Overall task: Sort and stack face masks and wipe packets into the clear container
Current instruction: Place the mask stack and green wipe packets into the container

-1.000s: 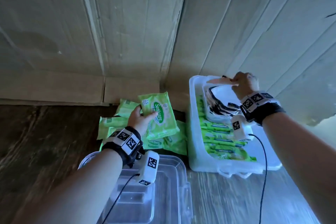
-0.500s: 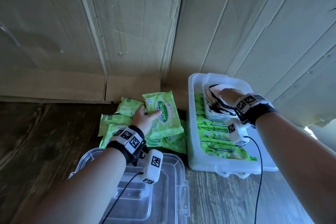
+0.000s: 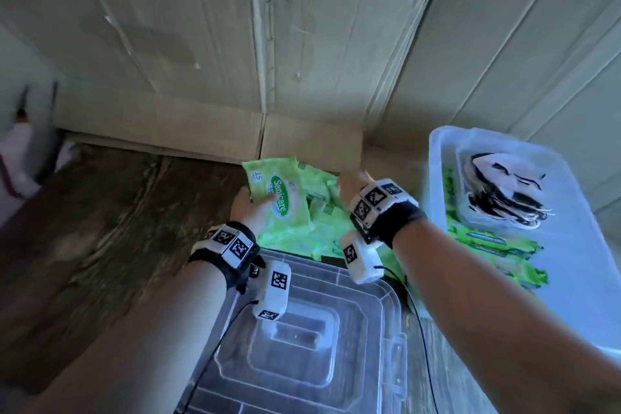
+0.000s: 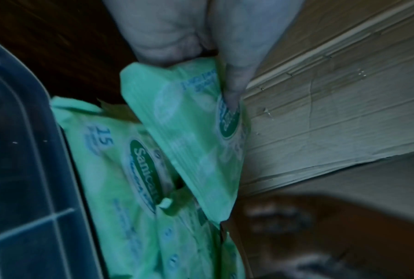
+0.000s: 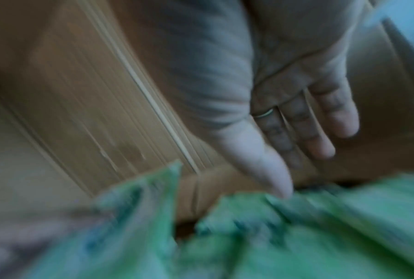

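At 12 o'clock of the lid [image 3: 302, 339] | left hand [image 3: 252, 208] pinches wipe packet [image 3: 279, 195], raised off pile [image 3: 322, 228] | right hand [image 3: 353, 185] empty, fingers spread, reaching into pile | clear container [image 3: 440, 185] at 2 o'clock holds masks [image 3: 504, 191] | advice: take one packet flat, lay beside packets already inside.
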